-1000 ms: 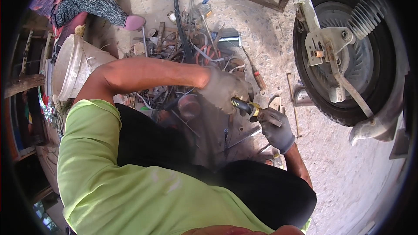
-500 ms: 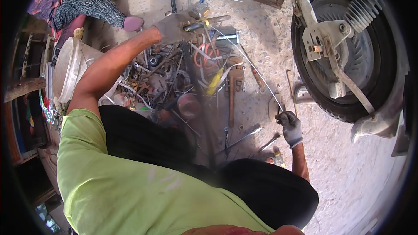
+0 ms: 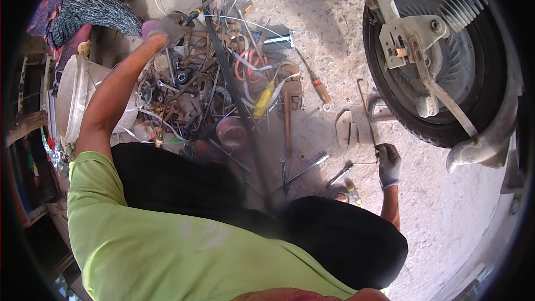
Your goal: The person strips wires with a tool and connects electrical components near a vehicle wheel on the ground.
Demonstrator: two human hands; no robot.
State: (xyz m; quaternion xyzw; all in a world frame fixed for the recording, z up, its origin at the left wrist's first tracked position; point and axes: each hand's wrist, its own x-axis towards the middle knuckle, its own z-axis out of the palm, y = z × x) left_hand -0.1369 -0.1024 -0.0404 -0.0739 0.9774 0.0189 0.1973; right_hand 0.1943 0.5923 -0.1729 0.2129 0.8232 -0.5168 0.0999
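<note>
At the upper left, my gloved left hand [image 3: 174,29] is closed around a hand tool with a black and yellow handle [image 3: 192,17]; its exact kind is unclear. A thin white cable [image 3: 253,23] runs from beside this tool and curves loosely right over the floor. My gloved right hand [image 3: 389,163] is closed in a pinch at the right, low over the floor. A thin wire [image 3: 365,163] shows at its fingertips. Just beyond that hand lies a slim brown rod [image 3: 366,112]. Under my left arm spreads a heap of metal tools and parts [image 3: 186,86].
A wheel with a dark tyre [image 3: 384,100] and spring stands at right. A pipe wrench [image 3: 287,111], yellow-handled tool [image 3: 264,99] and screwdriver [image 3: 321,90] lie mid-floor. Dark cables [image 3: 223,50] cross the heap. A white bucket [image 3: 72,100] stands left, near another person's patterned trouser leg [image 3: 97,11].
My left hand with the tool has moved left and away from the right hand. The white cable, stretched straight between both hands before, now hangs in a loose curve. My right hand has shifted slightly nearer.
</note>
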